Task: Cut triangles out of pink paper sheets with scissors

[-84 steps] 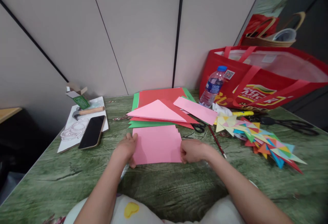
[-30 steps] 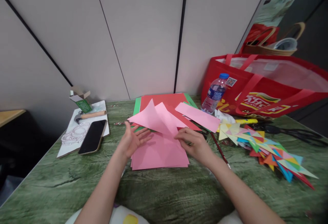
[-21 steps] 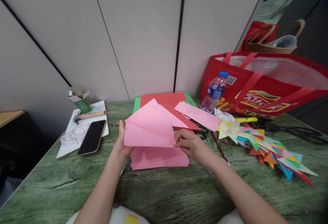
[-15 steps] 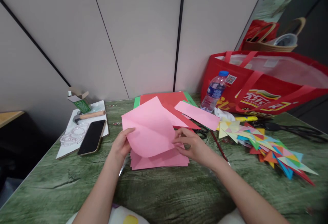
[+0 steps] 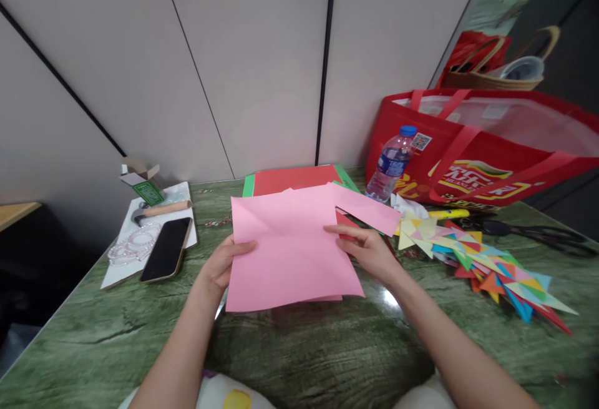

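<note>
A square sheet of pink paper (image 5: 287, 253) is held up in front of me, slightly curved, over more pink sheets that it mostly hides. My left hand (image 5: 223, 263) pinches its left edge, thumb on top and the fingers behind. At the opposite edge my right hand (image 5: 367, 251) grips the sheet, its fingertips lying on the paper's surface. Behind it rests a pink strip (image 5: 367, 208) on red and green card (image 5: 299, 177).
To the left lie a phone (image 5: 167, 250), a hammer (image 5: 163, 209), beaded strings (image 5: 135, 243) and a small box (image 5: 145, 184). On the right are folded coloured paper pieces (image 5: 491, 265), black scissors (image 5: 538, 234), a water bottle (image 5: 392, 165) and a red bag (image 5: 435, 147).
The pink sheet has been turned and flattened, its near edge now lower over the stack. My right hand has moved slightly right and up to the sheet's right edge.
</note>
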Tool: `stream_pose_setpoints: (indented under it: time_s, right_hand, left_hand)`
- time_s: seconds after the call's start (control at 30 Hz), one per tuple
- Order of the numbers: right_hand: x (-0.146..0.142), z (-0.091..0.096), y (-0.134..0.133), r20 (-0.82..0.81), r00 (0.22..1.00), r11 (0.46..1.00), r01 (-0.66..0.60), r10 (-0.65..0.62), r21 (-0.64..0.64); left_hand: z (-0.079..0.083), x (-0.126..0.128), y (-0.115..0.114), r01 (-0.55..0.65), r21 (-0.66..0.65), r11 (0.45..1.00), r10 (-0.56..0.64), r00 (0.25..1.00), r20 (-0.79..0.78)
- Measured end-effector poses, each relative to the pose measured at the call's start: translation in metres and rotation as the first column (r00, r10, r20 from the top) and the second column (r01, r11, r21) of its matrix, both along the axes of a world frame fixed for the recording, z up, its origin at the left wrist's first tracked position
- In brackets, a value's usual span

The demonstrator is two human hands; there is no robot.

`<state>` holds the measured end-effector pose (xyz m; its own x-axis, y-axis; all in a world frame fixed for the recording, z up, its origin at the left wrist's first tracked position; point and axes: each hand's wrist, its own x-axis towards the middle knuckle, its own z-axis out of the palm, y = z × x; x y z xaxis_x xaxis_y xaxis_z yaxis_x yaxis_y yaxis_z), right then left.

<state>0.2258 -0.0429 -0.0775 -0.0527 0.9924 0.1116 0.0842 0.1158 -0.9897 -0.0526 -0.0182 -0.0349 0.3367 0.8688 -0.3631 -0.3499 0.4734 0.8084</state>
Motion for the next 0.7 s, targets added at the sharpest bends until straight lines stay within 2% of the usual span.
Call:
stream_pose_setpoints:
  time_s: [0.07,0.13,0.23,0.3,0.37,0.43,0.53,0.7]
  right_hand:
    - [0.004,-0.003,0.002,-0.142,0.990,0.992,-0.033,0.015,-0.123]
    - [0.008,-0.005,0.003,-0.229,0.973,0.982,-0.081,0.040,-0.171]
    - [0.012,0.000,0.001,-0.251,0.953,0.973,-0.202,0.169,-0.113]
    - [0.011,0.004,-0.002,-0.196,0.945,0.960,-0.277,0.263,-0.048]
    - [0.008,0.009,-0.004,-0.122,0.953,0.960,-0.279,0.279,0.017]
    - [0.004,0.010,-0.005,-0.075,0.975,0.977,-0.203,0.208,0.066]
    - [-0.001,0.005,-0.003,-0.059,0.998,0.996,-0.030,0.035,0.081]
    - [-0.002,-0.010,0.006,-0.085,0.972,0.971,0.227,-0.220,0.077]
  left_hand:
    - [0.001,0.000,0.000,0.012,-0.009,1.000,-0.012,1.000,-0.014]
    - [0.001,-0.001,0.001,0.010,-0.015,1.000,-0.010,1.000,-0.026]
    - [-0.001,-0.003,0.005,-0.002,-0.011,1.000,0.002,1.000,-0.031]
    - [-0.003,-0.003,0.007,-0.006,-0.010,1.000,0.005,0.999,-0.035]
    - [-0.003,-0.002,0.006,0.004,-0.015,1.000,-0.005,0.999,-0.040]
    - [-0.003,0.001,0.003,0.024,-0.022,0.999,-0.024,0.999,-0.042]
    - [-0.006,0.005,-0.002,0.052,-0.016,0.999,-0.053,0.998,-0.037]
    - [-0.015,0.010,-0.003,0.030,0.141,0.990,-0.045,0.994,0.102]
